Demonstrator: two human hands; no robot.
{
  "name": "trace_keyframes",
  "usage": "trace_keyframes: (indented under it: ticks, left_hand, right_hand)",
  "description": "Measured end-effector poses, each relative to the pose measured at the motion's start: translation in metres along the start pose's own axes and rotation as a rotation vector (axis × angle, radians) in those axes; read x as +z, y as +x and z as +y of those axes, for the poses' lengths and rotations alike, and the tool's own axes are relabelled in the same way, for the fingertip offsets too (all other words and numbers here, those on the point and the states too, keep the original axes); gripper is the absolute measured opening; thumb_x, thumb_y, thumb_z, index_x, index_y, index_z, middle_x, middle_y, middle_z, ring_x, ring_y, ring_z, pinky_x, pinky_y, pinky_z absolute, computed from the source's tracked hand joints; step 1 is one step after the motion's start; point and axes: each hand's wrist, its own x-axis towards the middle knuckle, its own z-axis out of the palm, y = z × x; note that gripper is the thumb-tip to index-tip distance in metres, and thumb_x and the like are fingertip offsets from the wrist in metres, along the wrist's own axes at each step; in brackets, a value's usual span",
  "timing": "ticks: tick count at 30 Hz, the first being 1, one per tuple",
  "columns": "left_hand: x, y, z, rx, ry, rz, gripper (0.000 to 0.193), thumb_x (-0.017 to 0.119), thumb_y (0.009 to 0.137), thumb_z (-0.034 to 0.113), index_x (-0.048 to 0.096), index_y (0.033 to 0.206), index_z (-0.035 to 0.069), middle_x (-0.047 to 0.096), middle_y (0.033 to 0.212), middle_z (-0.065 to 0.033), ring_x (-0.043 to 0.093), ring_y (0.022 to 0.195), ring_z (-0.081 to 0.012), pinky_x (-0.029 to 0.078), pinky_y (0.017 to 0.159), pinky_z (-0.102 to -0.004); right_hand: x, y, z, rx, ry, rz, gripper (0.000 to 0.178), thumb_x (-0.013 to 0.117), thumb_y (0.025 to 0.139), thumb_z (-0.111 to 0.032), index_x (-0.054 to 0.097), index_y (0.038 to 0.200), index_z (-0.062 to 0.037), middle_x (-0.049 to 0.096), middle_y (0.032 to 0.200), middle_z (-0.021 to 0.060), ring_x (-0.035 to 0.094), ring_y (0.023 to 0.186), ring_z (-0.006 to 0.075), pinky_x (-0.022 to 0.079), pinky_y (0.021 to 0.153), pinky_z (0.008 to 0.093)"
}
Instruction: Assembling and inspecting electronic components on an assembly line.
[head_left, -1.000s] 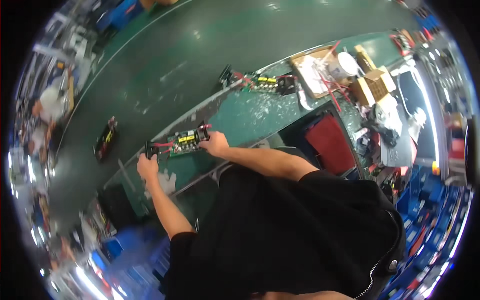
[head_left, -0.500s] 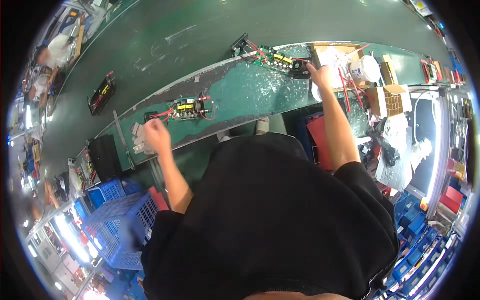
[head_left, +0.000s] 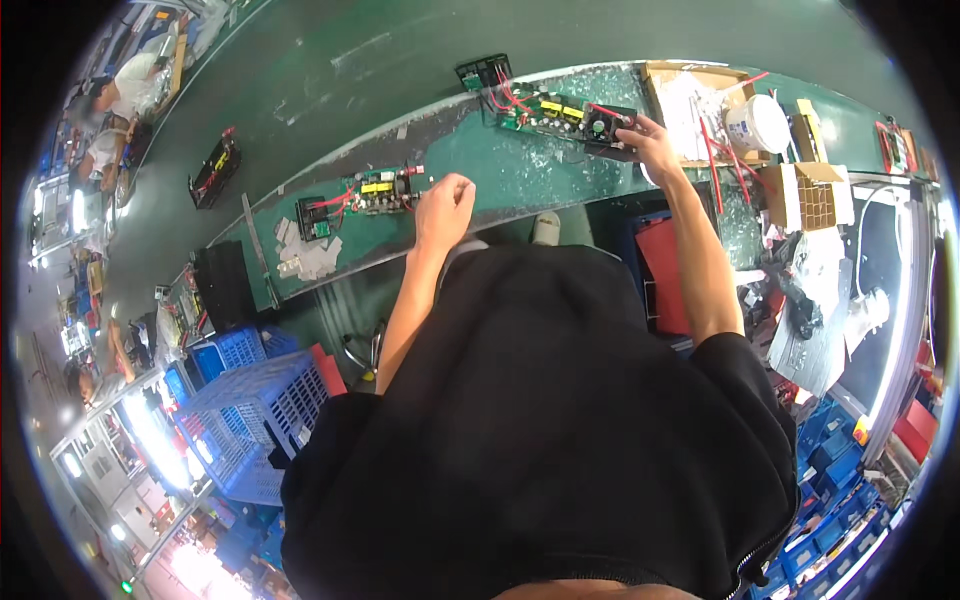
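Note:
My right hand (head_left: 650, 152) grips the black end panel of a green circuit board (head_left: 548, 112) at the far right of the bench. Red wires run from that board's left end to another black end panel (head_left: 484, 74). My left hand (head_left: 446, 208) is closed in front of the bench's middle; what its fingers hold, if anything, is hidden. Close by its left side lies a second circuit board (head_left: 378, 190), with yellow parts and red wires leading to a black end panel (head_left: 312, 219). White paper pieces (head_left: 308, 256) lie beside that panel.
Beyond the green bench (head_left: 465, 160) runs a wide dark green surface (head_left: 400, 75), with a black-cased unit (head_left: 214, 170) on it. A cardboard tray (head_left: 665, 78), a white tub (head_left: 757, 125) and a divided carton (head_left: 800, 196) stand at right. Blue crates (head_left: 255, 415) are at lower left.
My left hand has moved right, away from the white paper pieces, past the second board. My right hand stays on the first board's end panel. The view has shifted slightly.

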Motion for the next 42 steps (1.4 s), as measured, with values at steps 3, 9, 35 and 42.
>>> trace_keyframes:
  ticks: [3,9,35,42]
  left_hand:
    - [0.014,0.007,0.001,0.092,0.254,0.013,0.021,0.069,0.083,0.023,0.062,0.093,0.006,0.067,0.081,-0.0107,0.065,0.077,-0.0291,0.051,0.068,-0.0393]
    - [0.041,0.056,-0.002,0.254,0.374,0.100,0.045,0.075,0.074,0.027,0.054,0.108,0.005,0.054,0.111,-0.0130,0.051,0.107,-0.0326,0.044,0.090,-0.0436]
    - [0.033,0.082,-0.009,-0.104,0.373,0.031,0.045,0.064,0.074,0.014,0.051,0.114,-0.002,0.054,0.112,-0.0234,0.059,0.097,-0.0418,0.048,0.080,-0.0506]
    - [0.061,0.087,0.007,0.376,0.636,-0.173,0.101,0.084,0.054,0.042,0.040,0.134,-0.002,0.051,0.124,-0.0157,0.045,0.123,-0.0296,0.033,0.103,-0.0465]
  right_hand:
    - [0.000,-0.009,0.005,-0.016,-0.109,0.009,0.038,0.068,0.082,-0.005,0.057,0.118,0.0012,0.066,0.102,0.0076,0.063,0.086,0.0144,0.054,0.074,0.0307]
    - [0.006,0.002,0.020,0.048,-0.117,0.115,0.011,0.062,0.089,-0.014,0.060,0.099,-0.0109,0.061,0.085,-0.0019,0.053,0.069,0.0074,0.038,0.056,0.0249]
    - [0.014,0.000,0.015,-0.016,-0.828,0.087,0.043,0.062,0.086,-0.017,0.052,0.124,0.0010,0.068,0.093,0.0140,0.065,0.085,0.0269,0.049,0.078,0.0342]
    - [0.121,-0.010,-0.012,-0.673,-1.453,-0.124,0.066,0.073,0.074,-0.029,0.049,0.133,-0.0120,0.053,0.122,0.0086,0.048,0.113,0.0300,0.037,0.096,0.0475]
